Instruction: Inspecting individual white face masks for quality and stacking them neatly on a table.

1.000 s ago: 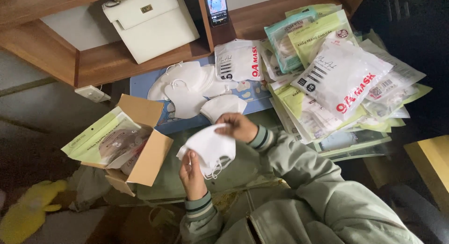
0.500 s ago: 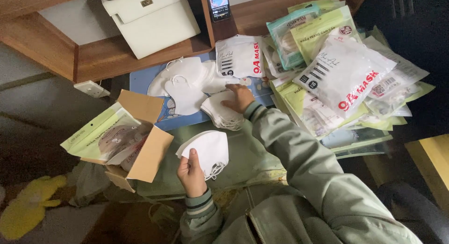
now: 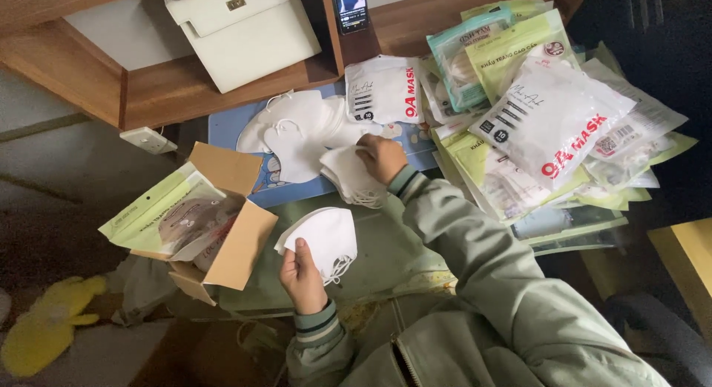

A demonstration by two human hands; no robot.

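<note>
A: What is the biggest thing around the hands?

B: The heap of packaged face masks point(image 3: 552, 116), white and pale green pouches, spread to the right of the right hand point(image 3: 380, 156). Above the left hand sits a white handbag point(image 3: 241, 27) on the wooden shelf point(image 3: 96, 86).

A: And nearer the hands?

B: An open cardboard box point(image 3: 236, 231) lies just to the left of the left hand point(image 3: 302, 277), with a green pouch point(image 3: 152, 209) sticking out of it. Loose white masks point(image 3: 293, 131) lie on a blue mat point(image 3: 245, 131), just left of the right hand.

A: What is the right hand doing?

B: Its fingers are closed on a stack of white masks point(image 3: 348, 178), which hangs just below it.

A: And the left?

B: It is clamped on a few folded white masks point(image 3: 326, 235), thumb on top, held upright just above the palm, apart from the stack.

A: Anything smaller?

B: A phone point(image 3: 350, 7) stands on the shelf, well above the right hand.
</note>
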